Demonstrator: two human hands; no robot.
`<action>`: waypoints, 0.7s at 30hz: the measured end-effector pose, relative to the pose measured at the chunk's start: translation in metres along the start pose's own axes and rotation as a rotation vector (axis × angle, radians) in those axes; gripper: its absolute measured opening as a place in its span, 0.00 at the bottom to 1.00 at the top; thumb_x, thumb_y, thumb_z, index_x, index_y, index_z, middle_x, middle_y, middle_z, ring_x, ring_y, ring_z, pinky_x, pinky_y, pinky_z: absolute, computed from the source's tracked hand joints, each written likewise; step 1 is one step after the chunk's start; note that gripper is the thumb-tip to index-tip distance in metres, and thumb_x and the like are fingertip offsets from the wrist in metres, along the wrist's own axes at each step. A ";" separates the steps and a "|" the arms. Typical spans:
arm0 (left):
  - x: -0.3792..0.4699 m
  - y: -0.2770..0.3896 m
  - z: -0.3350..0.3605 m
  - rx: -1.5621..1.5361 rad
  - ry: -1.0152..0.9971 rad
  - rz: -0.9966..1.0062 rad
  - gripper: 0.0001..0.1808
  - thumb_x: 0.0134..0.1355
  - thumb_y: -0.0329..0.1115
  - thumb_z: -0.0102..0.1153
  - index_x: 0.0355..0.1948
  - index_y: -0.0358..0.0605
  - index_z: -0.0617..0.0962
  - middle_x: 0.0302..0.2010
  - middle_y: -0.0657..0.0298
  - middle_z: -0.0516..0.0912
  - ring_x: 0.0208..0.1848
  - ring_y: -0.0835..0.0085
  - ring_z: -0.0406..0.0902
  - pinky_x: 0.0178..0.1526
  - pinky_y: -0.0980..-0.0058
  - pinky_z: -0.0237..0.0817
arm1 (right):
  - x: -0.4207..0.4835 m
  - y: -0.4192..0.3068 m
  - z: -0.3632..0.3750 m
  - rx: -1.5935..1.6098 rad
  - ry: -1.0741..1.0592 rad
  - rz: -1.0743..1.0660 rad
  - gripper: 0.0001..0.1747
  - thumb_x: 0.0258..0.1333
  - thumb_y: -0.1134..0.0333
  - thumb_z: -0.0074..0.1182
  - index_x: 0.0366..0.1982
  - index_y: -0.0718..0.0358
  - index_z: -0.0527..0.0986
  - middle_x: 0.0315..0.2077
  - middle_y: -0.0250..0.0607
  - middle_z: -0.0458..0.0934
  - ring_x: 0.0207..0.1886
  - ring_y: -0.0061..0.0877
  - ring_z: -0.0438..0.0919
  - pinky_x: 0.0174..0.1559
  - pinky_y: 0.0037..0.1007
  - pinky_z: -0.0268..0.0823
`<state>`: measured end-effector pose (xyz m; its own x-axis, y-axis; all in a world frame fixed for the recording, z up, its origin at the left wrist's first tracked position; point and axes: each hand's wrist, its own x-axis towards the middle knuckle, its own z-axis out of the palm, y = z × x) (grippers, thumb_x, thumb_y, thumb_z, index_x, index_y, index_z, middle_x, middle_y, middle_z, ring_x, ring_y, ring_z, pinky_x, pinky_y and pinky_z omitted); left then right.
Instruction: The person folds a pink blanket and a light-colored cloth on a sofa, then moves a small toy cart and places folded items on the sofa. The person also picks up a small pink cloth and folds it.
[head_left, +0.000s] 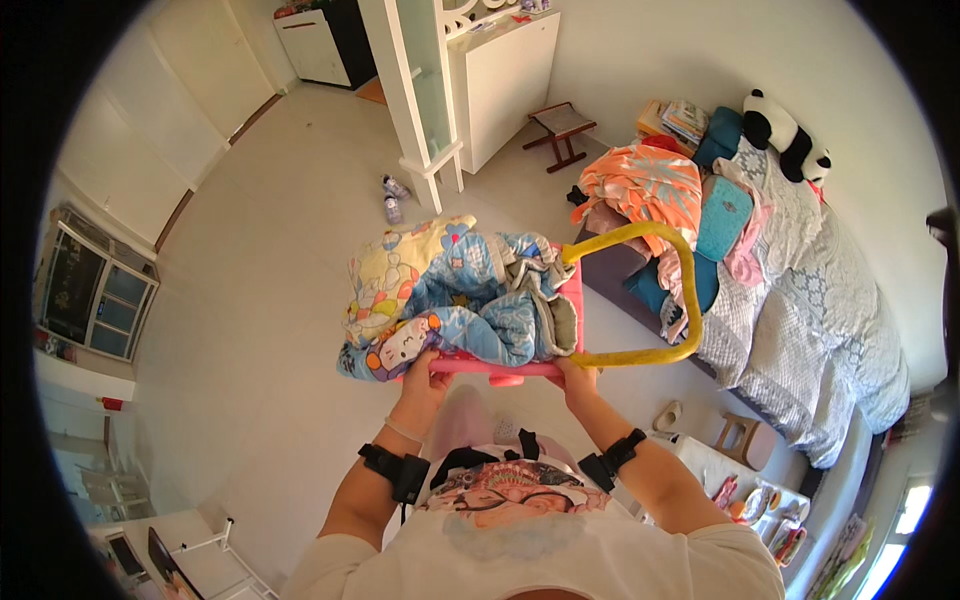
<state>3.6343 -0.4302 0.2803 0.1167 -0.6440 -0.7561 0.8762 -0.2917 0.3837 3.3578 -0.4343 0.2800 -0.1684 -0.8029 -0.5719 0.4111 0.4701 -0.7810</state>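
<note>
In the head view, a pink plastic cart or basket (487, 367) with a bent yellow handle (694, 300) is in front of me; its exact kind is unclear. A blue patterned quilt or padded garment (480, 322) fills it, with a yellow cartoon-print cloth (382, 281) bulging at the left end. My left hand (429, 379) grips the near pink rim beside the blue fabric. My right hand (577, 377) holds the same rim farther right, near the foot of the yellow handle. The fingers of both hands are partly hidden under the rim.
A sofa with a grey quilted cover (795, 315) stands at the right, bearing an orange cloth (645, 187) and a panda plush (787, 139). Ahead are a folding stool (561, 127), a white partition post (409, 90) and bottles (392, 206) on the floor. A low white table (694, 454) lies at the lower right.
</note>
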 end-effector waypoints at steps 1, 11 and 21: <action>0.018 0.010 0.021 -0.010 -0.016 0.003 0.09 0.53 0.25 0.55 0.37 0.43 0.74 0.37 0.60 0.77 0.41 0.63 0.75 0.44 0.60 0.72 | 0.022 -0.013 0.014 0.014 0.024 -0.016 0.18 0.45 0.76 0.54 0.41 0.59 0.67 0.38 0.37 0.73 0.36 0.28 0.77 0.34 0.30 0.75; 0.180 0.094 0.289 0.267 -0.271 0.064 0.13 0.56 0.33 0.59 0.42 0.49 0.75 0.40 0.67 0.77 0.42 0.72 0.75 0.45 0.70 0.69 | 0.242 -0.150 0.095 0.391 0.123 -0.163 0.23 0.44 0.79 0.51 0.45 0.57 0.64 0.40 0.38 0.72 0.39 0.31 0.77 0.40 0.35 0.75; 0.390 0.159 0.498 1.035 -0.848 0.382 0.16 0.58 0.34 0.57 0.46 0.38 0.75 0.43 0.64 0.77 0.45 0.77 0.73 0.49 0.77 0.64 | 0.421 -0.288 0.111 0.682 0.269 -0.281 0.15 0.44 0.78 0.48 0.39 0.66 0.69 0.37 0.40 0.74 0.41 0.32 0.75 0.44 0.35 0.73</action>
<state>3.5861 -1.0795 0.3102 -0.3746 -0.9206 -0.1106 0.0708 -0.1473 0.9865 3.2677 -0.9481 0.2923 -0.5226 -0.7012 -0.4850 0.7658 -0.1360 -0.6286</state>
